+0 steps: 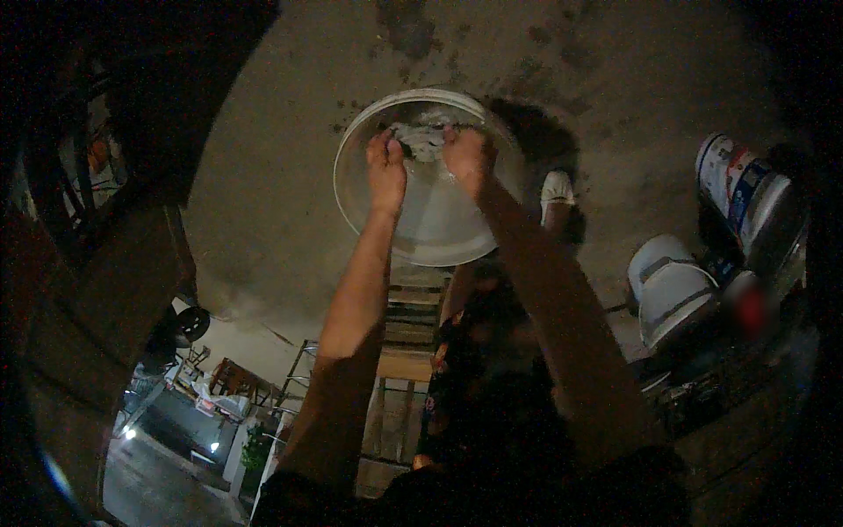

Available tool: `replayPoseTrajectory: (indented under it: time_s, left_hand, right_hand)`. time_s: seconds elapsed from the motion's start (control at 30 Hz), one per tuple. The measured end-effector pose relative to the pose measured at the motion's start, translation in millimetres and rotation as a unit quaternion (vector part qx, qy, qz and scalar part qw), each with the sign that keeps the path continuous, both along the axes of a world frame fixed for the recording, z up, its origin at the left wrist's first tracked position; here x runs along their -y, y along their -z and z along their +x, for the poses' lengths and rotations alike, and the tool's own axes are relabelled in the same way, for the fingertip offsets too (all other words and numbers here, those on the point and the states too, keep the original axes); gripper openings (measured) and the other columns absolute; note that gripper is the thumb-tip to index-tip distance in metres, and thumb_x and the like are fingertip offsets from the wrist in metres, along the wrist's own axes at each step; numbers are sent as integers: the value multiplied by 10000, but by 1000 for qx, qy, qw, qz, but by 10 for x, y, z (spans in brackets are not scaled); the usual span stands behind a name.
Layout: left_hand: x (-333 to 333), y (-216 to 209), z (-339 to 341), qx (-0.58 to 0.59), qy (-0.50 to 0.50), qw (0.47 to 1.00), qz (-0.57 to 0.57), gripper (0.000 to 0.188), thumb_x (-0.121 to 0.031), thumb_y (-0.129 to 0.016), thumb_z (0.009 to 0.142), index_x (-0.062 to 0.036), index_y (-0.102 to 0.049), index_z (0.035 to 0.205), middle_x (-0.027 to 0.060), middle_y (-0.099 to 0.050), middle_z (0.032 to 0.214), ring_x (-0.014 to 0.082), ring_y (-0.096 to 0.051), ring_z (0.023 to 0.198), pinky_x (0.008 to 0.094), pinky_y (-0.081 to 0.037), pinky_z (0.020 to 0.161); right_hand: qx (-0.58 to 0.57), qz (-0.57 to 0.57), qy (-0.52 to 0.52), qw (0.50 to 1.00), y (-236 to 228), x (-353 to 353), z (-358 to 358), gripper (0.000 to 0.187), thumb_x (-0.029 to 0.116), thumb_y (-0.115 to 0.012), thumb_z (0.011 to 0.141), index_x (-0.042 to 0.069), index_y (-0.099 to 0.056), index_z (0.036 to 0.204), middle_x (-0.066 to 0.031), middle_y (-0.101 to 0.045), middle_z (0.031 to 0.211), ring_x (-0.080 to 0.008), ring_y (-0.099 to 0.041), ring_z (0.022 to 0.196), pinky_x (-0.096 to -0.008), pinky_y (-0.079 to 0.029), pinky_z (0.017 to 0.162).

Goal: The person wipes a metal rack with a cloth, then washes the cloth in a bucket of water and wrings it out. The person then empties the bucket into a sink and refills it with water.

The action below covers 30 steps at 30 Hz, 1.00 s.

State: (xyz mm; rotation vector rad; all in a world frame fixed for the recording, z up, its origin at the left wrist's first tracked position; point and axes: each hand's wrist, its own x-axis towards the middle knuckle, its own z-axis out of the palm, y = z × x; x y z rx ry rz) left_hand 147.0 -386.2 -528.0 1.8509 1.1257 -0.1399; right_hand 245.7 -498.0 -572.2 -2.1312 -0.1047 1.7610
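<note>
A round, pale wash basin (439,260) sits on the ground in front of me and seems to hold cloudy water. Over its far half, my left hand (386,165) is closed on the left side of a crumpled whitish cloth (421,140). Its right side is gripped by my right hand (471,156), fingers curled in. The cloth bunches up between both hands, inside the rim. Dim light leaves the fingertips partly hidden.
A white shoe (557,193) stands right of the basin. Farther right are a white rounded container (672,285) and a patterned one (742,189). A slatted wooden seat (413,303) lies behind the basin. Dark wet spots (408,31) mark the ground.
</note>
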Motion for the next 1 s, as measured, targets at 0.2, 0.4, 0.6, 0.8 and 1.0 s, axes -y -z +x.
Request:
replayPoseTrajectory:
  time_s: [0.2,0.4,0.6,0.8,1.0]
  left_hand:
    - [217,150,56,-32,-328,840,-431,696,-594,-339,871,-178,-190,1407,73,-199,1447,296,-183,1321,516,-208,1020]
    - [469,131,-59,-62,-489,699,-518,783,-644,-389,822,-211,-112,1413,154,-72,1448,485,-187,1255,692,-254,918]
    - [253,194,-529,119,-402,644,-640,705,-620,-408,829,-60,-392,1256,170,-470,1194,323,-500,1034,467,-423,869]
    - [376,-578,-396,107,-390,692,-598,659,-595,-404,843,-60,-427,1226,148,-484,1191,290,-498,1047,430,-429,860]
    - [346,-302,-357,104,-443,785,-420,616,-571,-401,857,-60,-461,1196,126,-497,1188,257,-496,1061,392,-435,851]
  right_hand:
    - [466,195,8,863,1097,40,-386,280,282,-511,828,84,-605,1002,-203,-506,1161,-333,-555,931,-410,-481,730]
    - [249,311,-390,830,1291,275,-861,286,291,-581,746,114,-615,968,-148,-591,950,-276,-585,815,-402,-480,710]
    - [174,412,-23,894,-960,288,-762,178,213,-662,698,55,-583,697,-156,-564,740,-308,-542,731,-408,-434,680]
    - [266,508,27,819,-1629,85,-697,189,181,-655,703,66,-538,610,-96,-545,679,-274,-524,702,-376,-419,625]
    - [385,406,90,823,-773,-176,-617,195,184,-625,732,63,-527,613,-95,-545,602,-295,-535,569,-375,-449,554]
